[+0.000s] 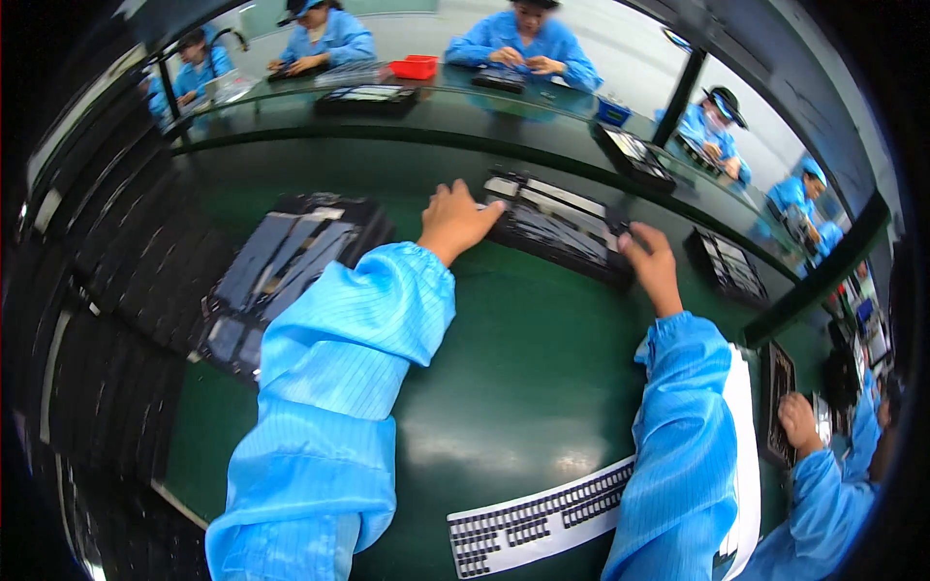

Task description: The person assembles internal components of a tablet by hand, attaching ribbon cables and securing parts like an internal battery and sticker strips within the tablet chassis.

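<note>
A black tray (572, 261) lies far back on the green tabletop (523, 339). The left hand (455, 221) has fingers spread, thumb against one end; the right hand (651, 261) bends its fingers at the other, whether gripping cannot be told. Uneven pulling could tilt the tray, shifting its slanting strips (554, 229).

Tray (552, 250) black; sleeves (334, 387) blue, finely striped; tabletop (523, 363) green; sheet (539, 519) white, black rectangles.

We count our two bare hands (455, 221), one black tray (557, 218) between them, one white sheet of black blocks (528, 544), one red bin (416, 67) and at least six co-workers (573, 48) in blue.
</note>
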The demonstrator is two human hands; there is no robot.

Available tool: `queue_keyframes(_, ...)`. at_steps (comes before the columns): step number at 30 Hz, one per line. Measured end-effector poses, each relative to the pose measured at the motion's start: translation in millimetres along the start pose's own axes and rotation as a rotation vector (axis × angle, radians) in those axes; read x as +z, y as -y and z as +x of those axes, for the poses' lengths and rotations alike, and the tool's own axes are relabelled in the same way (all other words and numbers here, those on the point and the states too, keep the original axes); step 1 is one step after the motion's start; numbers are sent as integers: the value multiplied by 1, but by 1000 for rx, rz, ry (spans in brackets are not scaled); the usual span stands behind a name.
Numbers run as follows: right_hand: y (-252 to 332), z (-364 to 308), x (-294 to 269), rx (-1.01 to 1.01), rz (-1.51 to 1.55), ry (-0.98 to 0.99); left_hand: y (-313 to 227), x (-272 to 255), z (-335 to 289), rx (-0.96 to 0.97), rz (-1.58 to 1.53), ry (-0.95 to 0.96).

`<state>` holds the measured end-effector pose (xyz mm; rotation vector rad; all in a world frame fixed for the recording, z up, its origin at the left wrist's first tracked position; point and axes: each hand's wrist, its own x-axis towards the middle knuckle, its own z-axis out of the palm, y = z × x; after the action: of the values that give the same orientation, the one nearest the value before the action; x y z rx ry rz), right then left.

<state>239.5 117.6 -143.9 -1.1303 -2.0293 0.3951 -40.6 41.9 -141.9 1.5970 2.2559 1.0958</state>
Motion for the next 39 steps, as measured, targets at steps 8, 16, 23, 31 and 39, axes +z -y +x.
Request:
queue_keyframes(8, -12, 6, 12, 487, 644, -234, 5, 22, -6, 195, -557, -158)
queue_keyframes(16, 23, -36, -152, 344, 1133, -222, -58, 1, -146, 709, -632, 165)
queue_keyframes(23, 39, -140, -241, 229, 852, -345, -44, -38, -263, 969, 86, 657)
queue_keyframes(31, 33, -228, -186, 545, 842, -119, -24, -92, -285, 630, 304, 374)
queue_keyframes(39, 19, -202, -137, 551, 137, -37, -6, -107, -261, 750, 175, 535)
